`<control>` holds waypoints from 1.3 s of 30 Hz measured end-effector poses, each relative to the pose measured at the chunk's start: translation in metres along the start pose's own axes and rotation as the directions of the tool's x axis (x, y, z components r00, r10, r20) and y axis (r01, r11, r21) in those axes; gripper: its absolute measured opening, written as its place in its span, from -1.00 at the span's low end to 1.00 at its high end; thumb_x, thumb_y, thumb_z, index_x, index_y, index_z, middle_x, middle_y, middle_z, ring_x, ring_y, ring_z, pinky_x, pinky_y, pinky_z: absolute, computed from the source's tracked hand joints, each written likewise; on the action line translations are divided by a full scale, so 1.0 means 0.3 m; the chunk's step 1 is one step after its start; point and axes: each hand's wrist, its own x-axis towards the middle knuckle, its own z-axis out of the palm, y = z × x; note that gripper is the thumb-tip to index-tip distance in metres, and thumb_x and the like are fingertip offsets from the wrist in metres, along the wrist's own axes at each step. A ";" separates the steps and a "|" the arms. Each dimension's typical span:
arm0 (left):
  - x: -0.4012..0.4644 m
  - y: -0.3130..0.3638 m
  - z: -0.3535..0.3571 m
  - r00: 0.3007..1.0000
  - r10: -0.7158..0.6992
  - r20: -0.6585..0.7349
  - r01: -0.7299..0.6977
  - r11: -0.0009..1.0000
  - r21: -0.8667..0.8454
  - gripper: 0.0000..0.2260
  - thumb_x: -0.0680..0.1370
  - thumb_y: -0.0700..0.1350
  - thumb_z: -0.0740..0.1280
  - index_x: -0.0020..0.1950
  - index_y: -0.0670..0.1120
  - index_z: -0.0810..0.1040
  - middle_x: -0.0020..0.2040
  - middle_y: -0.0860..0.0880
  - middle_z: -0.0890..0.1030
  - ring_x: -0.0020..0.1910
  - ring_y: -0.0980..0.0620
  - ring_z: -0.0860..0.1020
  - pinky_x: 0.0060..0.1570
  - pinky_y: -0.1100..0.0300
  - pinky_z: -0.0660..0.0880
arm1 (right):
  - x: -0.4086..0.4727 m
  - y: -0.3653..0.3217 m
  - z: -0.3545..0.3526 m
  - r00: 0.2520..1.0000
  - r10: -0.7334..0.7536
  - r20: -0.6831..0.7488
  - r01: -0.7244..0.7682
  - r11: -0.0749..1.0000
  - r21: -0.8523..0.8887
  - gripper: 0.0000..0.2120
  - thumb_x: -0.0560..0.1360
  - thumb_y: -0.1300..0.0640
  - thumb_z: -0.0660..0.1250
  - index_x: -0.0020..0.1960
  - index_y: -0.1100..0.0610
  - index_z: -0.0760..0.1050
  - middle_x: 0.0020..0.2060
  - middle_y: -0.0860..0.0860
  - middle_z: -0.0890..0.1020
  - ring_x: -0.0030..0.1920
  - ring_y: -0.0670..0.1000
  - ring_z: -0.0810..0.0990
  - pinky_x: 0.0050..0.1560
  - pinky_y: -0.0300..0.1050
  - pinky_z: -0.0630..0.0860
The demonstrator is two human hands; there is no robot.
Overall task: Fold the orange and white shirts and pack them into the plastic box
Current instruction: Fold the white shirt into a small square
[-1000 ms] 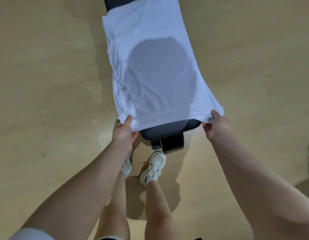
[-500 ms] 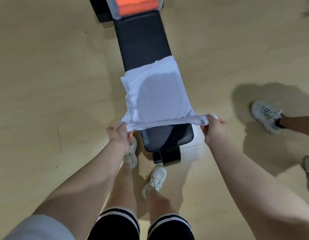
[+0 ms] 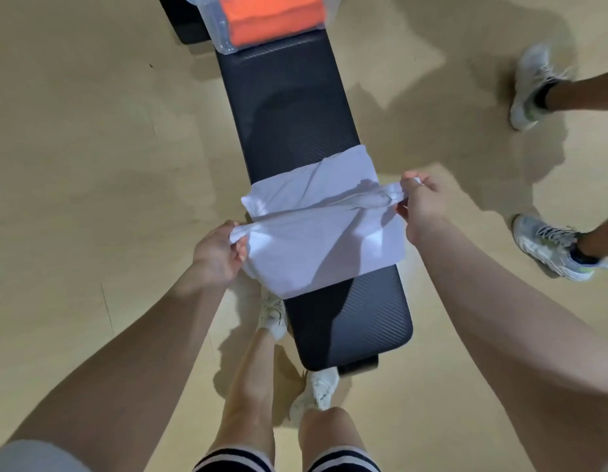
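Both hands, left (image 3: 218, 254) and right (image 3: 419, 206), pinch the white shirt (image 3: 316, 233) stretched crosswise over the bench (image 3: 350, 321), tilted up-right, mid-frame.

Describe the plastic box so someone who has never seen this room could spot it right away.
Find the long black bench running up the middle of the tan floor. At its far end, past the white shirt, sits the clear plastic box. It alone is see-through, and a folded orange shirt lies inside.
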 end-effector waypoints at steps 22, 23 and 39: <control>0.323 0.105 0.031 0.861 0.433 0.265 -0.501 0.638 0.585 -0.83 0.54 -0.25 0.25 -0.25 -0.09 0.45 -0.30 0.05 0.37 -0.29 0.14 0.33 -0.27 0.33 0.28 | 0.282 -0.028 0.177 0.972 -0.183 0.148 0.223 0.920 -0.323 -0.75 0.45 0.19 0.31 -0.37 0.06 0.35 -0.59 -0.12 0.42 -0.56 -0.13 0.36 -0.47 -0.29 0.29; 0.334 0.108 0.021 0.866 0.432 0.252 -0.494 0.658 0.568 -0.79 0.54 -0.26 0.25 -0.28 -0.07 0.42 -0.29 0.04 0.36 -0.28 0.13 0.32 -0.24 0.28 0.27 | 0.291 -0.032 0.181 0.968 -0.195 0.159 0.237 0.918 -0.318 -0.75 0.46 0.18 0.30 -0.36 0.06 0.35 -0.58 -0.12 0.41 -0.54 -0.13 0.35 -0.47 -0.29 0.29; 0.305 -0.142 0.129 0.182 0.371 0.910 -0.753 -0.543 0.372 -0.65 0.48 -0.21 0.18 0.27 -0.21 0.36 0.29 -0.28 0.48 0.34 -0.16 0.32 0.33 -0.01 0.28 | 0.056 0.296 0.264 0.309 -0.491 0.814 0.885 -0.165 -0.436 -0.50 0.61 -0.02 -0.05 0.40 0.28 0.24 0.39 0.26 0.35 0.42 0.18 0.23 0.45 0.03 0.09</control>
